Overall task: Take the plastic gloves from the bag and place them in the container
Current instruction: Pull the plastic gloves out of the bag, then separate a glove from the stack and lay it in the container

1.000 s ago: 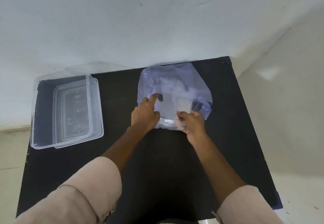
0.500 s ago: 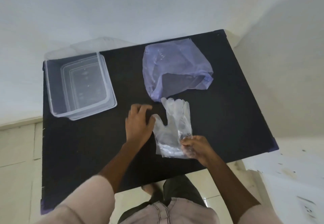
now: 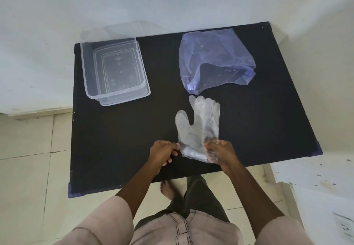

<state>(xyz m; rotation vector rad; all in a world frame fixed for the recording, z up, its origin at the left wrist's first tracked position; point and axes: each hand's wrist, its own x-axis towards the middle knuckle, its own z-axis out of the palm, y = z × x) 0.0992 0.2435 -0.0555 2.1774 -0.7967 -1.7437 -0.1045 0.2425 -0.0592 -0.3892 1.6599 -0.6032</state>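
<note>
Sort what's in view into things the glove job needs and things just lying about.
Needed: the plastic gloves, pinched at the cuff by the left hand and right hand; the purple bag; the clear container.

Just there: the black table; the floor tiles.

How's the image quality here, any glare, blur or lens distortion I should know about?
Head view: soft, even light, no harsh shadows; wide-angle lens bows the black table edges; the clear gloves and container show faint sheen; both hands are reasonably sharp.
</note>
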